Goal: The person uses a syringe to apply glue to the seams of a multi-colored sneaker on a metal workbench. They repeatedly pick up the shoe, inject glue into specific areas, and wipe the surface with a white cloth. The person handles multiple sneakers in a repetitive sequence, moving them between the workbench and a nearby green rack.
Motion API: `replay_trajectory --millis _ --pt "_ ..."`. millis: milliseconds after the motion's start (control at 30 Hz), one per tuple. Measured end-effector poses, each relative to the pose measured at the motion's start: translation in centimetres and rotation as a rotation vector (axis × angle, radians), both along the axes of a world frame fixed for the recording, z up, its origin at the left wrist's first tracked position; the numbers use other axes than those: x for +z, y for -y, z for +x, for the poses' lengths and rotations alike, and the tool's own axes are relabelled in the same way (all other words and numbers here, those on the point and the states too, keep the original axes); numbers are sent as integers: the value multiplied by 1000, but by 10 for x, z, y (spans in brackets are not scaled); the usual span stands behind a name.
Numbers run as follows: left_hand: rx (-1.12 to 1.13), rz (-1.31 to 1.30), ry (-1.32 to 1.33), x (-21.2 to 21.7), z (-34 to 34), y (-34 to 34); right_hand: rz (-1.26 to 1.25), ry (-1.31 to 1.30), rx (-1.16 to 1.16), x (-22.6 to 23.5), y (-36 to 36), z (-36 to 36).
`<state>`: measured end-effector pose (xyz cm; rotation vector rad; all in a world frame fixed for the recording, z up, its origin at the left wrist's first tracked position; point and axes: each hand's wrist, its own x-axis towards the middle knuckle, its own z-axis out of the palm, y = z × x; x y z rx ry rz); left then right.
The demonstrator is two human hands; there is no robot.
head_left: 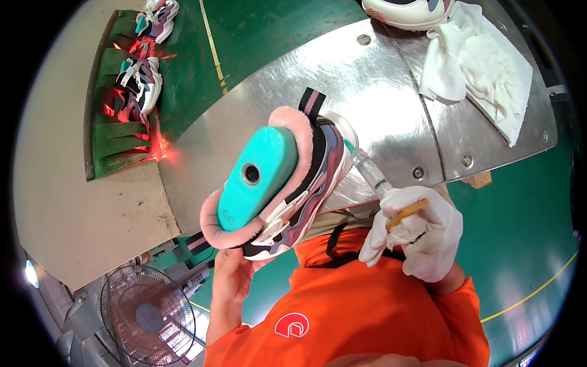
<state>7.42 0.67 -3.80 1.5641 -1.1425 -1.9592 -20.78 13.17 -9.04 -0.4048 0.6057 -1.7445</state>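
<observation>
My bare left hand (pixel 234 273) grips a sneaker (pixel 309 183) by its lower end, with the fingers partly hidden beneath it. The shoe is tilted over the metal table's near side; it has a pink fluffy collar, a striped pull loop and a wavy white and purple sole. A turquoise shoe last (pixel 260 177) with a round hole fills its opening. In a white glove, my right hand (pixel 422 232) is closed on a syringe (pixel 370 171) with a teal tip. That tip is at the sole's edge; I cannot tell whether it touches. A yellow-brown strip (pixel 406 213) and crumpled white material also show in the glove.
The metal table (pixel 318 67) carries a white cloth (pixel 474 61) and another shoe (pixel 409 12) at the far right. At left, several shoes (pixel 142 82) sit by green curtain strips (pixel 122 144) under red light. A fan (pixel 148 315) stands lower left.
</observation>
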Motion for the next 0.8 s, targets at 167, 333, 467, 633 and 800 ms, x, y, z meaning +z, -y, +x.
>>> replay_trajectory --millis 167,333,467,633,800 --pt "-38 66 -36 0 5 -8 99 67 32 12 -1 1" --pt "-87 130 -84 -1 6 -14 138 -24 10 24 0 2" --pt "-127 123 -39 -3 1 -20 248 -48 25 38 2 3" --pt "-222 262 -60 -13 -1 -25 327 -112 62 49 4 1" --pt "-293 328 -104 -17 -23 -31 345 -66 67 53 5 1"
